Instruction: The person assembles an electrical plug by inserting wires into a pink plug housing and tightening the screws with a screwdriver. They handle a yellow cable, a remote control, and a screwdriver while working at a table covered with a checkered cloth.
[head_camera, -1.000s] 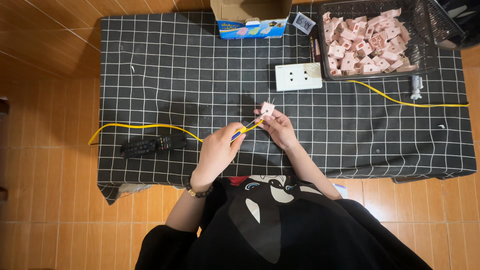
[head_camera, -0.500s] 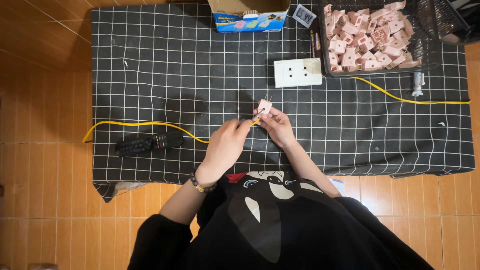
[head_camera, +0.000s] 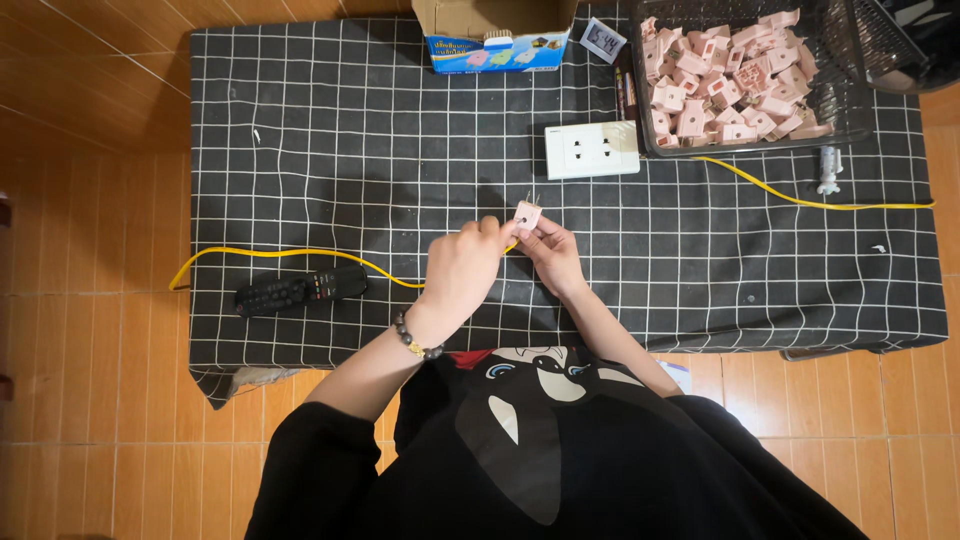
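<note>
Plug (head_camera: 527, 215), small and pink with two metal prongs pointing up-frame, sits at the centre of the frame, pinched between the fingertips of both hands. Right hand (head_camera: 552, 250) closes on its lower right side; left hand (head_camera: 462, 268), curled, grips its left edge where the yellow cable (head_camera: 290, 253) meets it. That cable runs left across the checked surface (head_camera: 330, 150), passing just above a black remote (head_camera: 300, 290). Above the plug lies a white socket plate (head_camera: 592, 150). At upper right a dark basket (head_camera: 850, 100) holds many pink plugs; a cardboard box (head_camera: 495, 30) stands at top centre.
</note>
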